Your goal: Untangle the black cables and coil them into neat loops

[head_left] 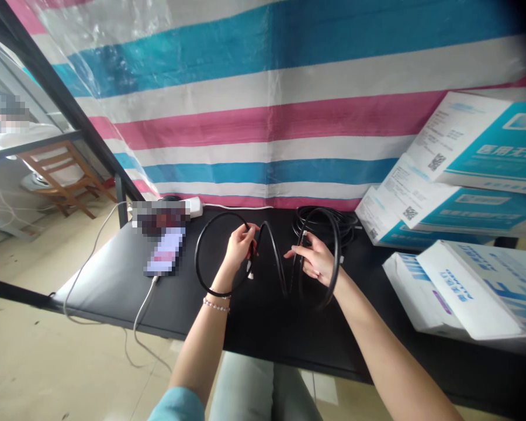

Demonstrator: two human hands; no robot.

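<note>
A black cable point(281, 257) runs in loose loops between my two hands, above a black tabletop. My left hand point(241, 248) is closed around it, thumb pressed against the fingers, with one loop circling in front of the wrist. A small white tag point(250, 270) shows just below those fingers. On the other side, my right hand point(316, 258) reaches through another loop, its fingers partly bent about the cable and the index finger pointing left. Part of that grip is hidden. Just behind the right hand, a coil of black cable point(348, 225) lies on the table.
Blue-and-white boxes point(438, 216) are stacked at the right, with white cartons point(473, 292) nearer. A phone point(166, 252) with a charging lead point(142, 304) lies at left. A striped plastic sheet point(245, 126) hangs behind. Beyond the frame stand a wooden chair point(63, 169) and a person.
</note>
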